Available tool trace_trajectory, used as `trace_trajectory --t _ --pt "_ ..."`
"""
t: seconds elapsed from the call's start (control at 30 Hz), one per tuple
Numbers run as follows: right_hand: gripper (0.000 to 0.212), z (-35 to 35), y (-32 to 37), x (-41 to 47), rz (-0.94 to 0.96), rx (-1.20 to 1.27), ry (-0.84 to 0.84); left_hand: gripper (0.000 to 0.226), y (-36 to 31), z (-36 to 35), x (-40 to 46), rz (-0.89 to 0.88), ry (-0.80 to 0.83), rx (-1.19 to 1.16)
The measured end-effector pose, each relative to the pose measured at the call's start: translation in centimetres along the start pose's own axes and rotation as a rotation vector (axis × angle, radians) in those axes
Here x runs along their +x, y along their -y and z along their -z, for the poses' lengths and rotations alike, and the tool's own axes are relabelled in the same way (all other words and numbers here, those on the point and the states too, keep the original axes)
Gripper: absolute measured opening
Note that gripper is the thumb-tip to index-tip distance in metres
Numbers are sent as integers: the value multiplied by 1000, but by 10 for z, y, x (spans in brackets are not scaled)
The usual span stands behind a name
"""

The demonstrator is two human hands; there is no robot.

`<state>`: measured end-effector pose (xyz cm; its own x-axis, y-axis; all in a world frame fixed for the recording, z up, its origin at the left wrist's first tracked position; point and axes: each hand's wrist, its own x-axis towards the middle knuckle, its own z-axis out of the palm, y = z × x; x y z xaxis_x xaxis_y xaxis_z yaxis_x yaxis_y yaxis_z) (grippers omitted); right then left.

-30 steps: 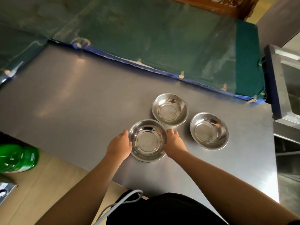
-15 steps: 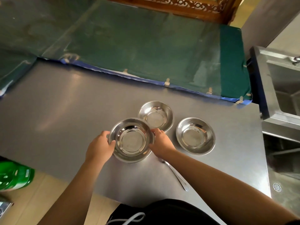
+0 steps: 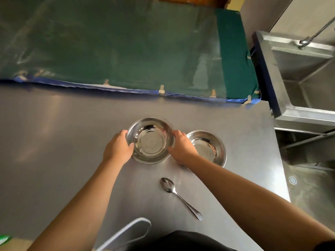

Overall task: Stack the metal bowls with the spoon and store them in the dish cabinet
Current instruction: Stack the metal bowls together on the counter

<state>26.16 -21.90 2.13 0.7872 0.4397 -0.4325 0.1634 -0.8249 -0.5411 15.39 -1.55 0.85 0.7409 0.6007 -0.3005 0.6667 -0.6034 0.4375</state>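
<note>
Left hand: the left hand (image 3: 118,148) is gripping the left side of the rim of a metal bowl, thumb hooked over the edge and fingers curled around the outside.
Right hand: the right hand (image 3: 181,147) is gripping the opposite side of the same rim, so the bowl is sitting between the two hands.
Held bowl: the held bowl (image 3: 150,140) is round, shallow and flat-bottomed, in shiny steel that is mirroring the room. A second rim seems to be peeking out behind its far edge, so it looks to be nesting into another bowl, though I cannot tell whether it is fully seated.
Second bowl: the loose bowl (image 3: 206,148) of the same shape and finish is standing just beside the right hand, partly hidden by the wrist.
Spoon: the spoon (image 3: 178,195), slim polished steel with an oval head, is lying flat on the bench nearer the person, apart from the bowls.
Bench: the bench (image 3: 54,142) is smooth brushed metal, dull grey with soft glare.
Step in hand: stacking appears to be under way, with one bowl and the spoon not yet gathered.
Next move: likely needing both hands to lift the stack squarely over the loose bowl, since slick steel rims are prone to sliding.
Beyond: a green plastic-covered pad (image 3: 126,42) is lying behind the bench; a steel sink (image 3: 299,73) is standing to the right. No cabinet is in view.
</note>
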Motion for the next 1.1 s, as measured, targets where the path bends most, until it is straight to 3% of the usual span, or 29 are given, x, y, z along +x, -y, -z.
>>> trace_trajectory --t 0.53,0.67,0.77,1.1 --pt "51 -16 -18 22 -13 -49 -23 56 -12 -41 15 -41 -27 95" --pt "51 -14 -14 24 -10 -27 -38 69 -9 -38 21 -37 -34 82" --pt "40 -12 -13 27 -10 -33 -63 74 -6 -31 33 -49 -31 105" --pt "52 -8 -3 27 -155 99 17 42 -14 -15 41 15 86 75"
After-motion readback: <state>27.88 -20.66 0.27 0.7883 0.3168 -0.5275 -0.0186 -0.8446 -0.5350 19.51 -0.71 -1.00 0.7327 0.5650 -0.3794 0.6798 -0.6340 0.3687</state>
